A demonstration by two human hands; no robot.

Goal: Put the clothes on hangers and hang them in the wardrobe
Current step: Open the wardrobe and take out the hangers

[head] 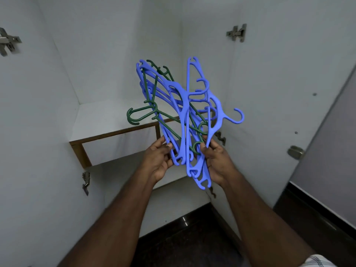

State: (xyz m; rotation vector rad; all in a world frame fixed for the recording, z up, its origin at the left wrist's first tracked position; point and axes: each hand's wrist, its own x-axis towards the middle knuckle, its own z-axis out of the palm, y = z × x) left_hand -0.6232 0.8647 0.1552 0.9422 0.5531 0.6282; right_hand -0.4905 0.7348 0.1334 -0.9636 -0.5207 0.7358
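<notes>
Over on the far left, the open wardrobe door (28,112) shows its white inner face, with a metal hinge (8,42) up high and a second hinge (86,182) lower down near the frame. Moving in, the wardrobe (107,54) stands open, white inside, and a wood-edged shelf (115,132) crosses its lower part with a white compartment beneath it.

Now the left hand (158,160) comes into the picture, raised in front of the shelf, fingers curled round the lower left edge of a tangled bunch of hangers, thumb tip pressed against the plastic. In that left part of the bunch sit the green hangers (146,112), thin and dark, one hook curling out to the left, others threaded through the middle of the bundle.

Dead centre, the blue hangers (181,101) make up most of the bunch, held upright and fanned out in the air in front of the wardrobe opening, touching neither shelf nor wall. One blue hook sticks out to the right, and several blue ends hang down between the two wrists.

The right hand (217,162) grips the lower right side of the bunch, fingers wrapped round the blue shoulders and a green hook caught near its thumb.

Further right, the other wardrobe door (279,93) carries a hinge (237,32) up top and a metal catch (295,152) near its edge. Beyond it, a grey wall (335,141) and dark floor (183,247) below.
</notes>
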